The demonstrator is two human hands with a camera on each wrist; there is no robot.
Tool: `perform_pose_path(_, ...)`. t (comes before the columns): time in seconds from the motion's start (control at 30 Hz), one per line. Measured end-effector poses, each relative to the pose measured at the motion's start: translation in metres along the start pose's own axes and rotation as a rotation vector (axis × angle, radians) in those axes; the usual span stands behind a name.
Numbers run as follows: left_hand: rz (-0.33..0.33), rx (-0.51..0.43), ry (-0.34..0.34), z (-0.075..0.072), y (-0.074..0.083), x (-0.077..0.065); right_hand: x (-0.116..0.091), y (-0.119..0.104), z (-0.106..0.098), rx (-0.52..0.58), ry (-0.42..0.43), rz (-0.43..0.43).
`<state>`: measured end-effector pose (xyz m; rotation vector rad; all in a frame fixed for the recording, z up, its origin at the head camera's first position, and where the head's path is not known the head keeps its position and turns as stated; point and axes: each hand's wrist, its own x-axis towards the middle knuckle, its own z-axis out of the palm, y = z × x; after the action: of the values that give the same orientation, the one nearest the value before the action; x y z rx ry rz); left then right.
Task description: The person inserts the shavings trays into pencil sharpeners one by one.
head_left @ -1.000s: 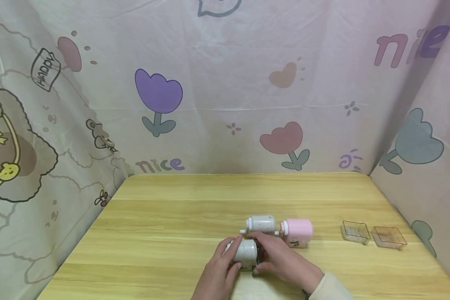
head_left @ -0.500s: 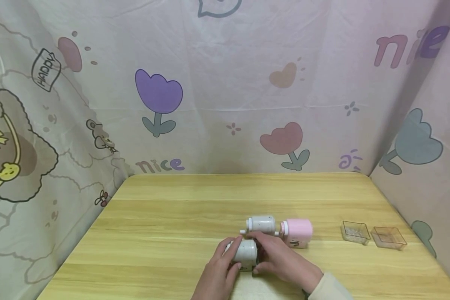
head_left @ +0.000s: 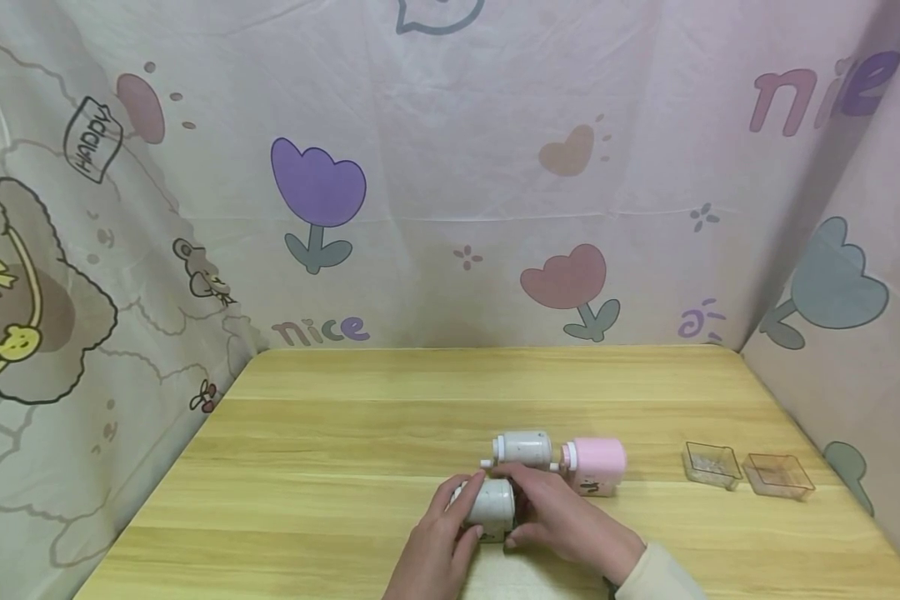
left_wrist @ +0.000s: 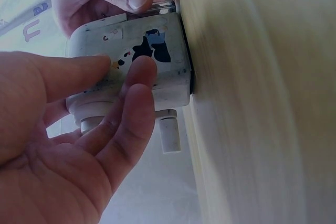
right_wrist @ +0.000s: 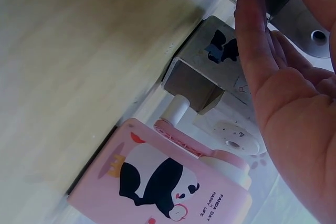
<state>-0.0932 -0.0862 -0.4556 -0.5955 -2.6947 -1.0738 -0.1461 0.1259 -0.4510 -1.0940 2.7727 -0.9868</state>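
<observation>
My left hand (head_left: pixel 438 533) grips a white pencil sharpener (head_left: pixel 492 502) with a hand crank, lying on the table near me. In the left wrist view, the thumb and fingers lie around its printed side, and the crank knob (left_wrist: pixel 169 135) hangs out past the fingers. At its other end my right hand (head_left: pixel 562 518) pinches the clear drawer (left_wrist: pixel 161 7), with the thumb on the drawer's edge. Just behind stands a second white pencil sharpener (head_left: pixel 528 447), whose drawer slot is hollow in the right wrist view. A pink pencil sharpener (head_left: pixel 602 462) with a panda print sits right of it.
Two small clear drawers stand side by side at the right of the wooden table (head_left: pixel 330 433): one with pale bits inside (head_left: pixel 711 477), the other with an orange tint (head_left: pixel 778 485). A printed curtain (head_left: pixel 435 167) hangs behind and at both sides.
</observation>
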Motion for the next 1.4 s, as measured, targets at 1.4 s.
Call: perform_pose_path(1.4,-0.004,-0.001,-0.009,-0.0017,0.0011,0.0003,0.0023,-0.0012,0.0019,-0.022,-0.002,0.026)
